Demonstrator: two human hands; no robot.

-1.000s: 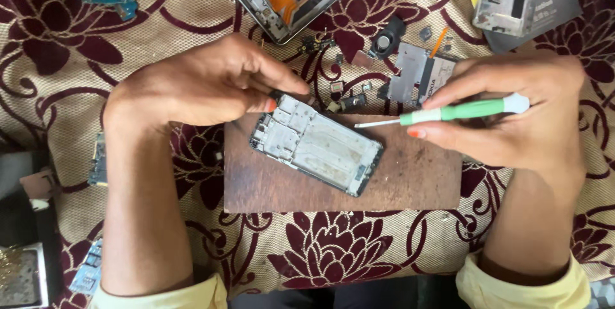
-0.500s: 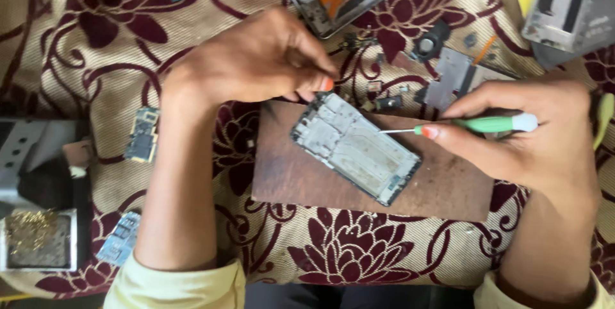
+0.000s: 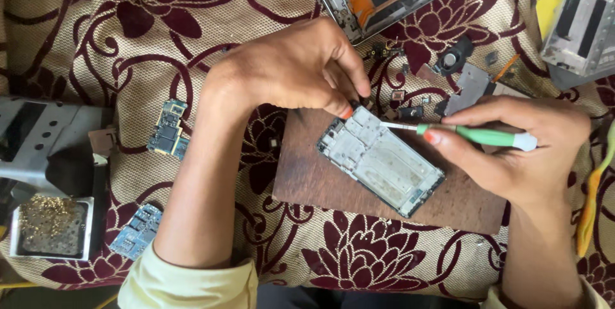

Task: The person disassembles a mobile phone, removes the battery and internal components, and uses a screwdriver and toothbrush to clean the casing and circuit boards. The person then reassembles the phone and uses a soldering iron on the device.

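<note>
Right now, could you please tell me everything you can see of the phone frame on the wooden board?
The phone frame is a stripped silver-grey metal chassis with dark edges, lying flat and diagonally on the brown wooden board. The left hand pinches its upper corner; the green-handled screwdriver in the right hand touches its upper edge.

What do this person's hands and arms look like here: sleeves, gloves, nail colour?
Both hands, left hand and right hand, are bare, without gloves. Forearms are bare; pale yellow sleeves are pushed up near the elbows. The fingernails carry orange-red polish. No rings or watch show.
</note>
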